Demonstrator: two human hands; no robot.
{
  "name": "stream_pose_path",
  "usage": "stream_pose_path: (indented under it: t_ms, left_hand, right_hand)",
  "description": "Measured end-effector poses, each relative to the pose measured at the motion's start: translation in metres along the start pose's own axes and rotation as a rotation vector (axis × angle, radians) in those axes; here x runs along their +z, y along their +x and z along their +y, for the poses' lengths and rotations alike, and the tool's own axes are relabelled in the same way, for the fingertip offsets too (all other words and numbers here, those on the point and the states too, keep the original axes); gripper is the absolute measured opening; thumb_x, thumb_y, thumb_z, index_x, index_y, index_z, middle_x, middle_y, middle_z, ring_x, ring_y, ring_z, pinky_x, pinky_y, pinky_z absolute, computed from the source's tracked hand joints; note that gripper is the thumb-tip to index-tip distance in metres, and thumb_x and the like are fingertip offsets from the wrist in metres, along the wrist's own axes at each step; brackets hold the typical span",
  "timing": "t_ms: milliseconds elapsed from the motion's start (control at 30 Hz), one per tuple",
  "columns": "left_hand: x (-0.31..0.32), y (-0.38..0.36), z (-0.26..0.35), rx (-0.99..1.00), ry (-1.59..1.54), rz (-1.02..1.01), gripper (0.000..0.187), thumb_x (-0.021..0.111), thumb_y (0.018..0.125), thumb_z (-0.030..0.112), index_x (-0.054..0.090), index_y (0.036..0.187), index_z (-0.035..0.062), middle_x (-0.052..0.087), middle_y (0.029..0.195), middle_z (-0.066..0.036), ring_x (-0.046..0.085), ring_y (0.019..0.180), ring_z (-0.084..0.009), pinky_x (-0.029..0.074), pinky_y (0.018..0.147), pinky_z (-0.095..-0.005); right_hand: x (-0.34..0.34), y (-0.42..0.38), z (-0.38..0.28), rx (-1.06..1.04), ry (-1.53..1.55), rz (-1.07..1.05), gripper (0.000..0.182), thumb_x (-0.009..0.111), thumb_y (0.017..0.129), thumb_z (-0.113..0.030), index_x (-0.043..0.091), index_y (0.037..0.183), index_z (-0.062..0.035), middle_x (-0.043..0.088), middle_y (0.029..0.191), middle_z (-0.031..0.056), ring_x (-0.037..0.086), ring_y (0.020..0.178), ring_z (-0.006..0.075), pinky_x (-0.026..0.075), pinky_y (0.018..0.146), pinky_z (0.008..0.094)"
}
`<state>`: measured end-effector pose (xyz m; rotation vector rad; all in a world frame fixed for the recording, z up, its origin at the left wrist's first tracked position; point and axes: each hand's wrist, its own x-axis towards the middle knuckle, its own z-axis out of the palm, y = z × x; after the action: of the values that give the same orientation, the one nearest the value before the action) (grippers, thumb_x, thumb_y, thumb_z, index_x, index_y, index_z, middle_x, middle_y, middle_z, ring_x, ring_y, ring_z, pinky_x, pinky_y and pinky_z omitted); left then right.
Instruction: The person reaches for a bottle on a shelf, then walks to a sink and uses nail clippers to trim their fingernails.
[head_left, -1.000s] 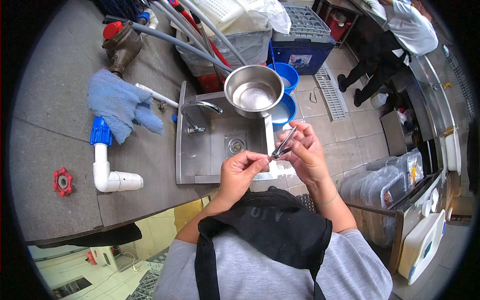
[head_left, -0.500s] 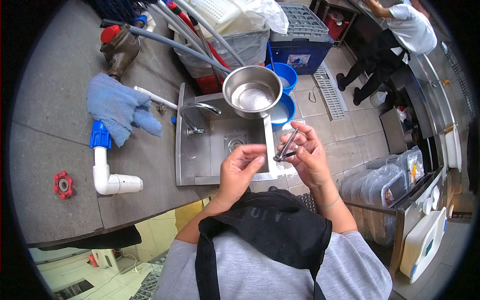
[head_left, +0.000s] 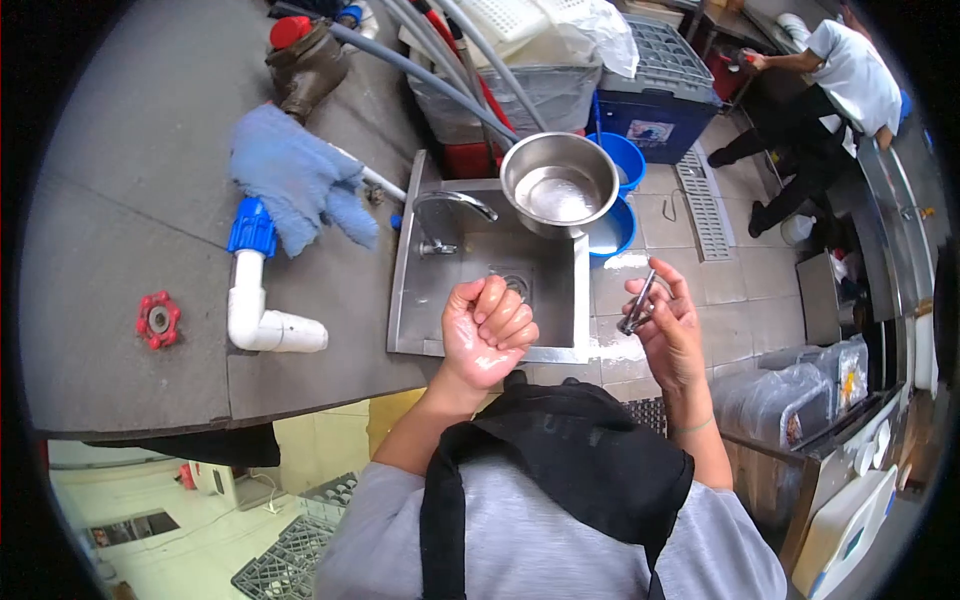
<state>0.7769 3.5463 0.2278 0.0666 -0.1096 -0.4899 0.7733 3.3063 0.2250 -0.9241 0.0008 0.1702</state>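
My left hand [head_left: 489, 332] is curled into a loose fist, palm up and wet, over the near part of the steel sink [head_left: 455, 270]. Nothing shows between its fingers. Over the floor to the right of the sink, my right hand [head_left: 672, 335] grips a slim metal tool with two arms [head_left: 640, 303] between thumb and fingers. The tool's narrow arms meet at the lower end, and its exact kind does not show. A round steel pot [head_left: 560, 185] sits at the sink's far right corner, and a curved tap [head_left: 455, 205] reaches over the basin.
Left on the grey counter [head_left: 120, 230] lie a blue cloth [head_left: 290, 175], a white pipe elbow [head_left: 275, 325] and a red valve wheel [head_left: 158, 320]. Blue buckets [head_left: 615, 235] stand beyond the pot. A person [head_left: 840, 90] works at the far right. Grey poles [head_left: 430, 80] lean behind the sink.
My left hand has turned palm up and curled its fingers. My right hand has drawn away to the right with the metal tool. The view has shifted left.
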Motion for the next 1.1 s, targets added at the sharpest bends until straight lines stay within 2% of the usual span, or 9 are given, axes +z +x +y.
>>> stream_pose_path:
  t_ms: [133, 233, 333, 433, 533, 700, 833, 1100]
  left_hand:
    - [0.002, -0.002, 0.001, 0.016, 0.047, 0.006, 0.04, 0.042, 0.088, 0.025, 0.032, 0.052, 0.0119, 0.027, 0.042, 0.0, 0.025, 0.042, -0.0108, 0.025, 0.043, -0.0254]
    - [-0.001, -0.002, 0.0, 0.023, 0.083, -0.041, 0.034, 0.042, 0.088, 0.024, 0.039, 0.057, 0.01, 0.029, 0.044, 0.001, 0.026, 0.043, -0.0106, 0.026, 0.044, -0.0254]
    - [0.019, -0.009, -0.014, 0.237, 0.598, 0.208, 0.021, 0.042, 0.086, 0.016, 0.046, 0.067, 0.0066, 0.034, 0.049, 0.0, 0.027, 0.044, -0.0093, 0.026, 0.045, -0.0248]
    - [0.012, -0.018, -0.019, 0.482, 1.03, 0.158, 0.012, 0.042, 0.082, 0.002, 0.052, 0.076, 0.0035, 0.044, 0.063, 0.0, 0.033, 0.048, -0.0054, 0.027, 0.045, -0.0218]
    - [0.009, -0.024, -0.015, 0.518, 1.146, 0.062, 0.013, 0.043, 0.078, -0.005, 0.054, 0.08, 0.002, 0.05, 0.07, -0.002, 0.037, 0.051, -0.0045, 0.029, 0.047, -0.0195]
    - [0.011, -0.025, -0.018, 0.584, 1.173, 0.045, 0.011, 0.047, 0.077, -0.006, 0.053, 0.081, 0.0012, 0.051, 0.071, -0.002, 0.038, 0.054, -0.0044, 0.03, 0.049, -0.0193]
    - [0.011, -0.024, -0.02, 0.649, 1.174, 0.059, 0.008, 0.05, 0.077, -0.006, 0.053, 0.081, 0.0017, 0.051, 0.071, -0.001, 0.04, 0.057, -0.0052, 0.031, 0.052, -0.0195]
    - [0.009, -0.022, -0.022, 0.724, 1.203, 0.071, 0.015, 0.056, 0.075, -0.01, 0.051, 0.079, 0.0034, 0.048, 0.069, -0.001, 0.04, 0.058, -0.0049, 0.031, 0.052, -0.0193]
  right_hand:
    - [0.001, -0.001, 0.0, 0.017, -0.007, 0.009, 0.058, 0.067, 0.083, -0.018, 0.036, 0.131, -0.0065, 0.059, 0.107, 0.0117, 0.061, 0.085, 0.0164, 0.051, 0.078, 0.0298]
    - [0.002, -0.003, -0.001, 0.016, -0.008, 0.004, 0.059, 0.068, 0.082, -0.018, 0.036, 0.131, -0.0064, 0.059, 0.106, 0.0109, 0.061, 0.084, 0.0161, 0.051, 0.078, 0.0297]
    - [0.004, -0.003, -0.001, 0.017, -0.01, 0.0, 0.059, 0.068, 0.082, -0.018, 0.036, 0.13, -0.0063, 0.059, 0.105, 0.0105, 0.061, 0.084, 0.0159, 0.051, 0.078, 0.0292]
    - [0.005, -0.004, -0.002, 0.022, -0.013, 0.009, 0.059, 0.068, 0.082, -0.019, 0.036, 0.13, -0.0062, 0.059, 0.104, 0.0104, 0.061, 0.084, 0.016, 0.051, 0.077, 0.0288]
    - [0.005, -0.005, -0.001, 0.028, -0.019, 0.011, 0.058, 0.067, 0.082, -0.019, 0.037, 0.13, -0.0062, 0.059, 0.104, 0.0104, 0.061, 0.084, 0.0158, 0.051, 0.077, 0.0288]
    - [0.006, -0.006, -0.002, 0.034, -0.048, 0.014, 0.063, 0.069, 0.081, -0.022, 0.035, 0.131, -0.0048, 0.059, 0.103, 0.0102, 0.061, 0.085, 0.0174, 0.05, 0.077, 0.0292]
    - [0.006, -0.007, -0.002, 0.023, -0.03, 0.012, 0.056, 0.066, 0.083, -0.018, 0.037, 0.13, -0.0065, 0.059, 0.104, 0.0104, 0.061, 0.084, 0.0159, 0.051, 0.077, 0.0285]
    - [0.004, -0.008, 0.0, 0.025, -0.016, 0.012, 0.055, 0.065, 0.084, -0.017, 0.037, 0.13, -0.0063, 0.058, 0.104, 0.0103, 0.06, 0.084, 0.0162, 0.05, 0.078, 0.0294]
